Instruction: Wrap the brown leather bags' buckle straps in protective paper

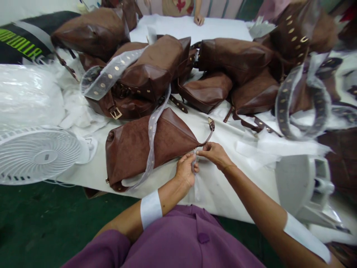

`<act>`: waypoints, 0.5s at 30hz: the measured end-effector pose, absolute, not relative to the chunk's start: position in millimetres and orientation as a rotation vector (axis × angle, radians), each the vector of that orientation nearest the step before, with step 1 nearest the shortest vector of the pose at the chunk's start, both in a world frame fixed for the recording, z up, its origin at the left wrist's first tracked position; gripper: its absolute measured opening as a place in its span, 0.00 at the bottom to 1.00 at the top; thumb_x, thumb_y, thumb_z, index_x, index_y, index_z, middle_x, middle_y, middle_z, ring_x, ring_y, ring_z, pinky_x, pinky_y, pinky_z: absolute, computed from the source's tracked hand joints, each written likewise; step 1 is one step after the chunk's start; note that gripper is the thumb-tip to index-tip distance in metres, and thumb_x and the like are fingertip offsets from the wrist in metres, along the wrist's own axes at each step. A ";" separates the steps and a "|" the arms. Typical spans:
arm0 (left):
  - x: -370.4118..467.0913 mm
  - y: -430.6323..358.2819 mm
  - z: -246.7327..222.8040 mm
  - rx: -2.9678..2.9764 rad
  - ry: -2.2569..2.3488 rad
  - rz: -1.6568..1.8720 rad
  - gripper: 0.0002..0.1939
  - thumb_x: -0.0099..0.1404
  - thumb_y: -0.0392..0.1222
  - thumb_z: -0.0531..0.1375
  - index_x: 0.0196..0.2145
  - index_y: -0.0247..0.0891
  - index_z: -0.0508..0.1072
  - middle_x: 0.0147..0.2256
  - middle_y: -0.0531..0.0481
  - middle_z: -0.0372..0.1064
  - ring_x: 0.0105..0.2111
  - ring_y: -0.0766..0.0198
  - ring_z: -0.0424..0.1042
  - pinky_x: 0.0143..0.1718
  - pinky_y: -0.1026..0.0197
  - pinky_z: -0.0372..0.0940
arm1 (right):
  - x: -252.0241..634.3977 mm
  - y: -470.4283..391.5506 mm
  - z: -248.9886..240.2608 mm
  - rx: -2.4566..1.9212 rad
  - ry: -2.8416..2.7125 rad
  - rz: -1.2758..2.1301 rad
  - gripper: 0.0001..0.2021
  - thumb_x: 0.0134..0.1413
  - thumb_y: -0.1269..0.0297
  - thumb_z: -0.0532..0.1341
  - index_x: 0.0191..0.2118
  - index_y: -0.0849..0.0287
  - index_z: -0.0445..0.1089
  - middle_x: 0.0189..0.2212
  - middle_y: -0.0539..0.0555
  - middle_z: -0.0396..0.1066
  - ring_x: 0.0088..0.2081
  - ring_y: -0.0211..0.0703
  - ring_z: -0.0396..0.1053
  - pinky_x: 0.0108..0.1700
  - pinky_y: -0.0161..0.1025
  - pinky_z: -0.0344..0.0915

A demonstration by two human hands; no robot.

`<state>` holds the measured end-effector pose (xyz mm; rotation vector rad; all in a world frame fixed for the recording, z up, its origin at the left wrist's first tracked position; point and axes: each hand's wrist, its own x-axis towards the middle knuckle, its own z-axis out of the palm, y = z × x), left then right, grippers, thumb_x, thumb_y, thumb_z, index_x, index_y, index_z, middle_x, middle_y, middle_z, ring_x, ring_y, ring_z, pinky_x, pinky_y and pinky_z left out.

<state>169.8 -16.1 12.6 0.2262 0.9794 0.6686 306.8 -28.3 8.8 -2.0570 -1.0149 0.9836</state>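
A brown bag (173,137) lies on its side on the white table (223,193). A studded strap in clear wrap (152,136) runs across it. At the bag's right corner, my left hand (186,168) has its fingers curled round a thin strip of clear plastic (194,167), which hangs down from the corner. My right hand (216,154) pinches with thumb and forefinger beside the same corner, close to my left fingertips; what is between its fingers is too small to make out. A short strap with a buckle (211,124) sticks up just above my right hand.
More brown bags (156,67) are heaped along the back. A white fan (46,156) stands at the left, beneath clear plastic bags (28,96). On the right are wrapped studded straps (286,100) and a grey machine (295,186). Another person's hand (199,19) rests on the far table.
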 end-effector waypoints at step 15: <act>163.1 -28.0 8.4 0.141 0.936 0.653 0.11 0.46 0.29 0.62 0.26 0.35 0.62 0.21 0.55 0.62 0.17 0.72 0.60 0.19 0.67 0.49 | 297.5 -30.5 19.3 -1.822 -0.660 1.610 0.13 0.33 0.61 0.69 0.22 0.62 0.66 0.15 0.47 0.62 0.18 0.30 0.55 0.20 0.31 0.50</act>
